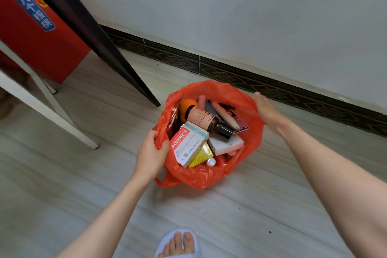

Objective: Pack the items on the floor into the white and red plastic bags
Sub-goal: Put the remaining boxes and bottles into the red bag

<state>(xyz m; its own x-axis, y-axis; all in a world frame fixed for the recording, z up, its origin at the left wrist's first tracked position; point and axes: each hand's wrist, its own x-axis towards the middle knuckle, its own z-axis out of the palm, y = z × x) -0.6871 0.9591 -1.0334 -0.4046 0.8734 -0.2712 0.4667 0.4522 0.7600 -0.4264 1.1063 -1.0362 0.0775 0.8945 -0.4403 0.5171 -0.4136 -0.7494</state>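
Note:
The red plastic bag point(201, 176) stands open on the floor, filled with several items. On top lie a white and red medicine box point(189, 144), a brown bottle point(206, 120), a yellow box point(202, 155), a white box point(226, 144) and an orange round thing point(187, 109). My left hand point(150, 153) grips the bag's left rim with thumb and fingers. Blurred, my right hand point(267, 111) hovers at the bag's right rim with straight fingers. No white bag is in view.
A dark table leg point(117, 56) slants down just left of the bag. A red carton point(35, 27) and a white frame leg point(52, 107) stand further left. The wall with its dark skirting point(272, 81) runs behind the bag. A slippered foot point(180, 245) is at the bottom edge.

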